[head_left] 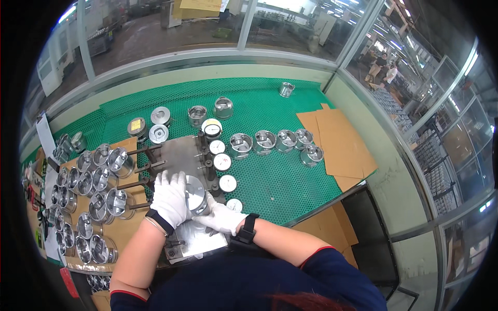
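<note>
A shiny metal piston (195, 192) sits on the steel plate of a gauging fixture (179, 155), its flat crown facing up. My left hand (171, 199), in a white glove, is pressed along the piston's left side with its fingers pointing away from me. My right hand (222, 216), gloved as well, grips the piston from the right and near side. Most of the piston's lower part is hidden by the hands. A column of round dial gauges (222, 162) stands along the fixture's right edge.
Several pistons (105, 179) stand in rows on cardboard at the left. More pistons (241, 145) line the green mat (275, 192) to the right, and others stand toward the back. Cardboard sheets (340, 140) lie at the right edge. Windowed walls enclose the table.
</note>
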`<state>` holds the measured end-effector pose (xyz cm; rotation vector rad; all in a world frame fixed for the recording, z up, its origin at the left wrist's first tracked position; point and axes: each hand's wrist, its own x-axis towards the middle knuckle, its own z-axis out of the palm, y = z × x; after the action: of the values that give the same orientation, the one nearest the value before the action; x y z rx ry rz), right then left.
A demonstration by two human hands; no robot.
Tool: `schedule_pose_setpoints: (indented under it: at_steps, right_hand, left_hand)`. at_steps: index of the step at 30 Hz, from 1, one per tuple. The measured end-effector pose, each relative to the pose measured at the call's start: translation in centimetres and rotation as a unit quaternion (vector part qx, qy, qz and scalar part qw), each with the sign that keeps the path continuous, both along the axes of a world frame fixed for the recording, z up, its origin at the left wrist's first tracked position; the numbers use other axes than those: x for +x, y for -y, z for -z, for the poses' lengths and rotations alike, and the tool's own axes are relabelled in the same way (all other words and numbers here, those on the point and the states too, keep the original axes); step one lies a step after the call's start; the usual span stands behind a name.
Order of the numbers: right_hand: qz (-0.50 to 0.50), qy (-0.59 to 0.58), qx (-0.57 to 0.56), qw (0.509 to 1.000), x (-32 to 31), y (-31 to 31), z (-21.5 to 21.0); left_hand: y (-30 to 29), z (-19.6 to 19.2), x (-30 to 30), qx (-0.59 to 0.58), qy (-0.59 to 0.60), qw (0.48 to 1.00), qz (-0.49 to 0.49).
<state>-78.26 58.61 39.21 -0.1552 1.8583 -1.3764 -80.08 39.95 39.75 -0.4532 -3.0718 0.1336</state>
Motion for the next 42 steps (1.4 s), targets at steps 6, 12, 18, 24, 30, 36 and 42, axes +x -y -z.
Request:
schedule_pose_setpoints:
  at_steps: [6, 12, 18, 24, 30, 36, 42]
  right_hand:
    - [0.016, -0.001, 0.006, 1.000, -0.3, 0.6, 0.6]
    - [0.010, -0.077, 0.001, 0.997, -1.0, 0.8, 3.1]
    - [-0.006, -0.129, 0.068, 0.989, -1.5, 1.7, 2.2]
    - [0.002, -0.285, -0.101, 0.953, -2.2, 2.3, 4.8]
    - [0.007, -0.185, -0.037, 0.982, -2.4, 1.8, 4.9]
    - [0.061, -0.062, -0.062, 0.994, -2.2, 2.6, 3.2]
    - [0.078, -0.083, -0.103, 0.988, -3.3, 2.5, 5.1]
  left_hand:
    - [0.0, 0.6, -0.3, 0.055, -0.010, 0.998, 0.001]
    - [0.0, -0.1, -1.2, 0.061, -0.003, 0.998, 0.005]
    - [0.7, 0.4, -2.6, 0.070, -0.009, 0.997, -0.013]
    - [1.4, -0.3, -3.2, 0.153, 0.005, 0.988, 0.014]
    - [1.6, 0.4, -3.5, 0.137, 0.025, 0.990, -0.011]
    - [1.7, 0.4, -3.8, 0.134, 0.033, 0.990, -0.018]
    - [1.4, 0.1, -4.7, 0.173, 0.071, 0.981, -0.048]
